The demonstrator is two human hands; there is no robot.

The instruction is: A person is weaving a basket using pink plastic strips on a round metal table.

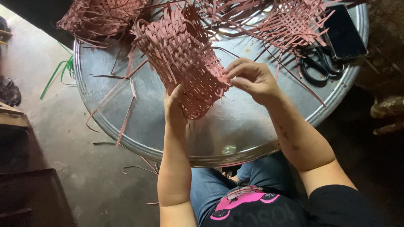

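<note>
The woven reddish basket point(183, 59) lies tilted on the round metal table point(235, 126), near its centre. The left hand point(174, 107) braces the basket's near end, fingers together against the weave. The right hand point(252, 77) pinches a strip at its right edge; black scissors point(315, 67) lie far right.

Basket point(185, 59) centre on tray point(235, 126) — scissors point(317, 65), phone point(345, 31) right.
</note>
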